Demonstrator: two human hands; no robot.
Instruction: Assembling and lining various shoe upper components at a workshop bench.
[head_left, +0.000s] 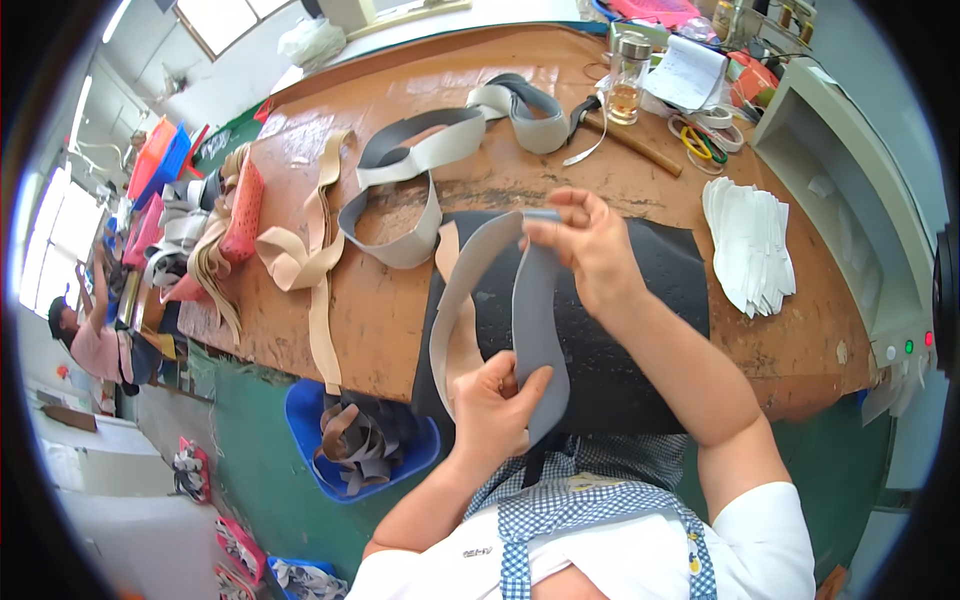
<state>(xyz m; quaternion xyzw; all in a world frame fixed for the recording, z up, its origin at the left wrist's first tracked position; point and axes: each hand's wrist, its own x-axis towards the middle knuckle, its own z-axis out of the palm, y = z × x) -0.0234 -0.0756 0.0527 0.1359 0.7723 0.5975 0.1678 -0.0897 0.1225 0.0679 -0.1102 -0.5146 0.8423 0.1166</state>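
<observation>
A grey strip (540,320), pale on its other face, is bent into a loop above a black mat (640,350). My right hand (592,250) pinches the top of the loop between thumb and fingertips. Lower down, my left hand (497,405) is closed around the strip, with the thumb on its grey face. A peach-coloured strip (463,335) shows behind the loop and reaches past the mat's left edge. Left of the mat, a grey-and-white strip (405,240) stands on edge in wavy loops across the brown table (560,185).
Peach strips (322,260) lie tangled at left, beside a pink basket (246,210) of strips. Below the table edge stands a blue basin (300,430). At right are white pieces (750,245), a wooden handle (645,148), a glass bottle (627,85) and a machine (850,190). Someone works far left.
</observation>
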